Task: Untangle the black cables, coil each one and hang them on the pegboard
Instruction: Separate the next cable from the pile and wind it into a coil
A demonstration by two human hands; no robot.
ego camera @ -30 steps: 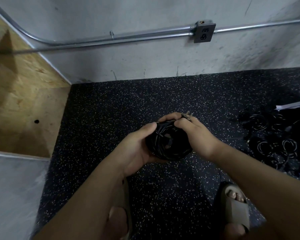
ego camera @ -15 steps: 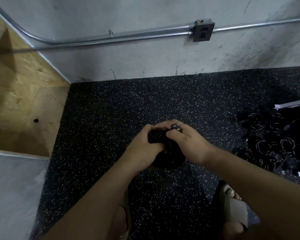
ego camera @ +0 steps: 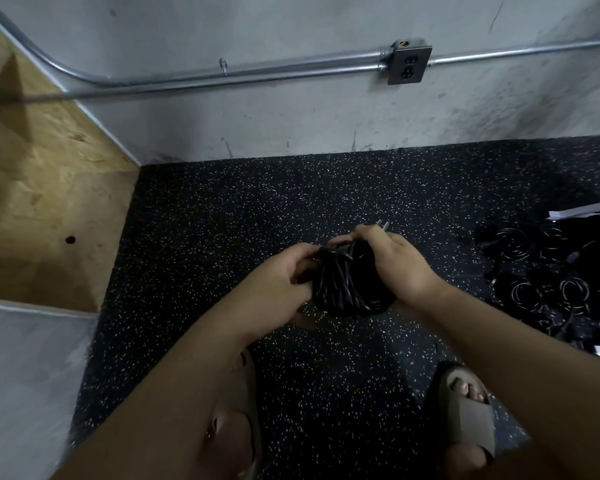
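Both hands, left and right, are gripping a coil; more cables are lying right.

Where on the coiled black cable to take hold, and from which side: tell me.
Probably round the whole bundle of the coiled black cable, not one strand: its loops lie stacked and could spring apart. Come from its two flanks, where the left hand and right hand hold it, with the grip clear of the plug prongs jutting out at the far end.
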